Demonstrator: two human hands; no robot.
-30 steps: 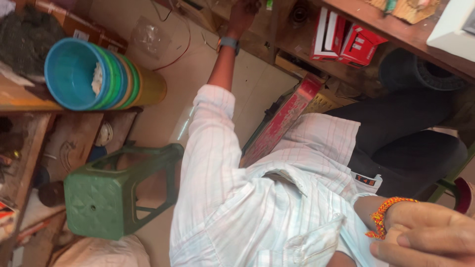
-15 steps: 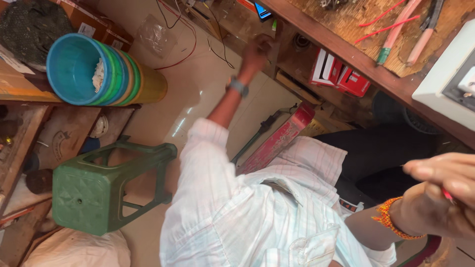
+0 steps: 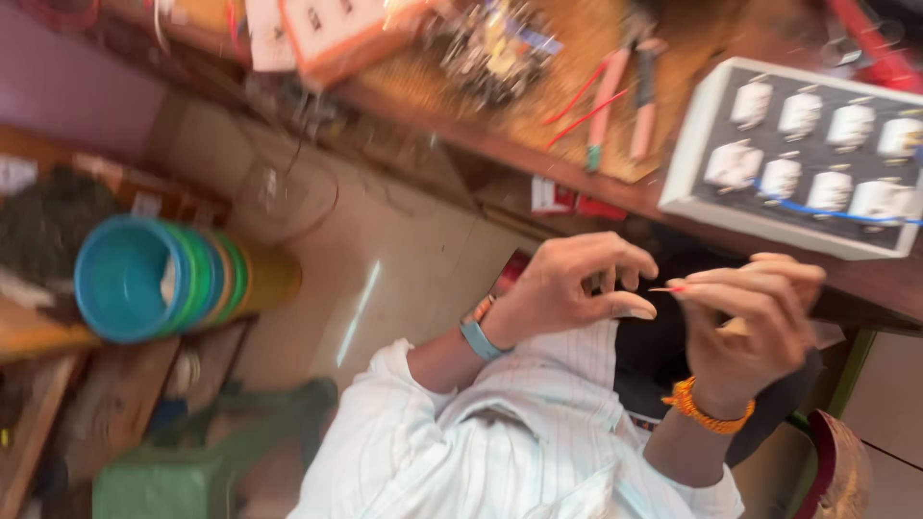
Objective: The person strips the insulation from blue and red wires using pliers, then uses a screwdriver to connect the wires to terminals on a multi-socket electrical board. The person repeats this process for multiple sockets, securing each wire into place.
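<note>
My right hand [image 3: 755,317], with an orange bead bracelet on its wrist, pinches a thin red wire [image 3: 666,288] between thumb and forefinger. The wire's free end points left. My left hand [image 3: 567,288], with a blue band on its wrist, is right beside it. Its fingers are spread, and its thumb and forefinger sit just above and below the wire's tip; motion blur hides whether they touch it. Both hands hover over my lap, above my white striped shirt [image 3: 500,432] and in front of the wooden bench [image 3: 500,125].
On the bench lie a white panel of switches [image 3: 798,154] with a blue wire across it, pink-handled pliers [image 3: 615,106] and loose electronic parts [image 3: 490,48]. A red and white box [image 3: 567,197] sits under the bench. Stacked teal, green and yellow bowls [image 3: 163,279] and a green stool [image 3: 192,461] are left.
My left arm has drawn back from the shelf under the bench to meet my right hand, which rose with the wire. The view has swung up onto the bench top.
</note>
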